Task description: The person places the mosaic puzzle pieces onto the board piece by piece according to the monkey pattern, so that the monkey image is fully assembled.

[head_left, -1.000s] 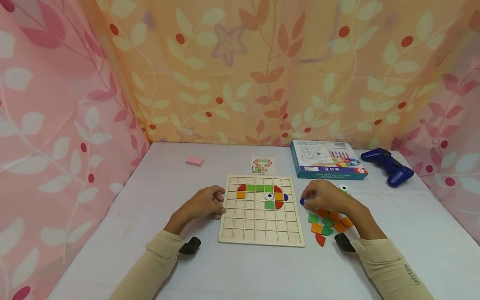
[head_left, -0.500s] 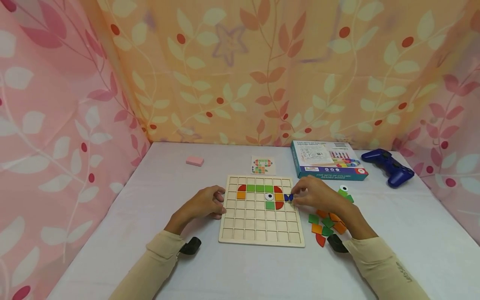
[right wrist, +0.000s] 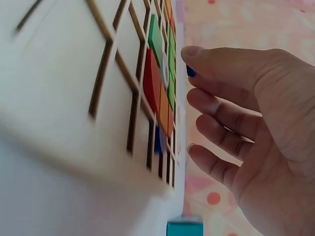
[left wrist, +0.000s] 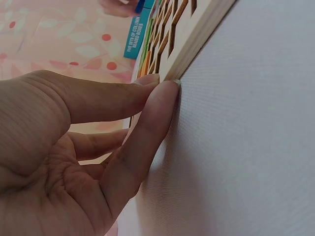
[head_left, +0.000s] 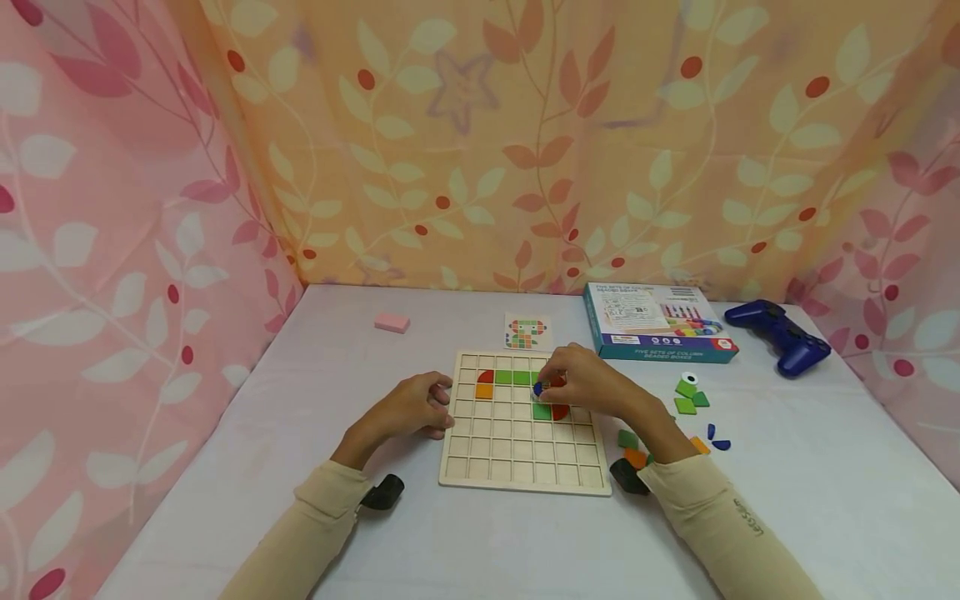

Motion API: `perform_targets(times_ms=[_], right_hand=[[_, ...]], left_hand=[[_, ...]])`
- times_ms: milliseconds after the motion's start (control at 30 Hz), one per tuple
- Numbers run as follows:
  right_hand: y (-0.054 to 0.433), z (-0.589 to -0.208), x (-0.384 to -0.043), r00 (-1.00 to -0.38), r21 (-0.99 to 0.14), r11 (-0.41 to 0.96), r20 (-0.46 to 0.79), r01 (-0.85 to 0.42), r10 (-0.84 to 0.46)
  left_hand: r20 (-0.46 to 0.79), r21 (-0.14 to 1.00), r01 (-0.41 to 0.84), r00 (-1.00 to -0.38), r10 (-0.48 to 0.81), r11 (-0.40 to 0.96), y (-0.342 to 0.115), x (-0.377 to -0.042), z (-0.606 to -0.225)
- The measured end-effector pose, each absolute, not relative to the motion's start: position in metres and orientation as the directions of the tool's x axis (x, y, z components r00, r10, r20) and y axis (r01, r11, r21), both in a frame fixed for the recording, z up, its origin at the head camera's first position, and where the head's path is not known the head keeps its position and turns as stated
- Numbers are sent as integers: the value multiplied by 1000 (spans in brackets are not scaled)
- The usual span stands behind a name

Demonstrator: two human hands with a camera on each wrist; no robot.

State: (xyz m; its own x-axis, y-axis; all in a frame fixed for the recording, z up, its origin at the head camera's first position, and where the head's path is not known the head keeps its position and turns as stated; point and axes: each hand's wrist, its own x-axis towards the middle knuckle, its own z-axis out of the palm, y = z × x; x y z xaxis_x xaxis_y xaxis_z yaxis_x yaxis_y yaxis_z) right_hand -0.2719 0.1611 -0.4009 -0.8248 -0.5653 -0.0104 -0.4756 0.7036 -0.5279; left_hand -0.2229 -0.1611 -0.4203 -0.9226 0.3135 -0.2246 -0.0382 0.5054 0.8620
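Observation:
A square wooden grid board (head_left: 502,454) lies on the table with red, orange, green and blue pieces in its upper cells. My left hand (head_left: 411,406) pinches the board's left edge between thumb and fingers, as the left wrist view shows closely. Above the upper right cells is my right hand (head_left: 588,382), holding a small blue piece (head_left: 537,389) between thumb and forefinger. In the right wrist view that piece is off the board, partly covered by the thumb. Another blue piece (right wrist: 158,140) sits in the grid there. My right hand hides several cells in the head view.
A small picture card (head_left: 527,332) lies behind the board. Loose green pieces (head_left: 686,406), blue pieces (head_left: 721,445) and orange ones lie to the right, partly under my right arm. A boxed set (head_left: 660,325), a blue game controller (head_left: 780,336) and a pink block (head_left: 392,322) stand farther back.
My right hand has carried the blue piece leftward, from beside the board to its right edge and then over its upper cells. My left hand stays at the left edge.

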Motion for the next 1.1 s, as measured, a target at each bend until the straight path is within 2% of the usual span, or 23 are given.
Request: perform_targets(times_ms=[367, 867, 1100], right_hand=[[122, -405, -280, -781, -518, 668, 0, -534, -624], [77, -409, -284, -695, -446, 598, 81, -666, -715], [64, -411, -283, -710, -424, 624, 67, -656, -701]], left_hand=[[-230, 858, -44, -924, 306, 511, -161, -225, -423], [-229, 877, -51, -918, 324, 477, -163, -226, -423], [-224, 878, -46, -919, 324, 477, -162, -226, -423]])
